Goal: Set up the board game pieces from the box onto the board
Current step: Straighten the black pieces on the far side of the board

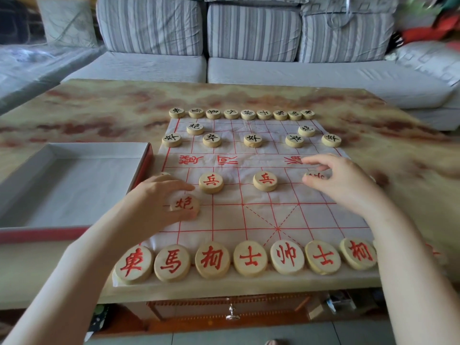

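Your L hand (pixel 159 202) is clamped on a red cannon disc (pixel 185 204), thumb on its near side & fingers curled over the far side, at the near-left of the board (pixel 249 215); can't tell if it's touching the sheet. Your R hand (pixel 341 180) pinches another red disc (pixel 316 175) at the right, in line w/ two red soldier discs (pixel 211 183). Near row of red pcs (pixel 250 258) lines the board's near edge, black pcs (pixel 249 114) the far side. Open box (pixel 74 185) sits just left of the board on the table (pixel 99 108).
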Tool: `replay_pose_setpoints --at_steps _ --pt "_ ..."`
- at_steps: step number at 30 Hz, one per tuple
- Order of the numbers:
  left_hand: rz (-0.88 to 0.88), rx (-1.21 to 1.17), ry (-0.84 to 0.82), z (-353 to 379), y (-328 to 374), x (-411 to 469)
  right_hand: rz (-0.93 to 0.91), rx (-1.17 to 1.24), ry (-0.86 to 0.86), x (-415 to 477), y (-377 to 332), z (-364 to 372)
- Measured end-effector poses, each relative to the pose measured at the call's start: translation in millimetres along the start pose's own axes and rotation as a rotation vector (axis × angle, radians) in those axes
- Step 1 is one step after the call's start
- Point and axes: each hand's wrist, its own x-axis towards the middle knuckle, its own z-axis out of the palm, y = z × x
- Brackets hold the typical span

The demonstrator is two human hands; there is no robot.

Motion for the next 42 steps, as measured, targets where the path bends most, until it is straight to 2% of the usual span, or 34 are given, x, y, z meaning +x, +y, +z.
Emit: replay_pose_setpoints --at_steps 4,8,13,17,21,27,30,36,42 --pt "0.072 -0.007 0.11 -0.6 20.3 2.5 0.082 0.022 0.076 -1.0 26.6 -16.7" --pt "0.209 -0.027 0.072 17.6 68.7 13.2 0.196 0.085 0.168 1.5 61.9 -32.3" --pt "0.226 -0.085 0.014 52.9 126.9 41.5 0.291 0.14 0.211 3.2 92.4 -43.0" --pt "0.191 -0.051 -0.038 79.3 159.5 73.8 0.279 0.163 0.183 9.0 99.6 -43.7" --pt "0.062 -0.03 -0.07 103.1 176.3 103.2 0.269 0.202 0.11 13.6 102.5 -38.4" --pt "-0.091 0.072 -0.064 133.4 182.3 118.6 0.325 0.161 0.211 19.9 106.0 -31.9" --pt "-0.091 0.07 -0.028 136.6 182.9 122.9 0.349 0.149 0.217 20.1 107.0 -27.0" --pt "-0.158 0.079 -0.101 133.5 185.5 125.8 0.357 0.14 0.192 17.7 111.4 -29.4" --pt "-0.09 -0.027 -0.166 129.0 185.0 124.7 0.313 0.201 0.082 21.7 113.3 -32.7"
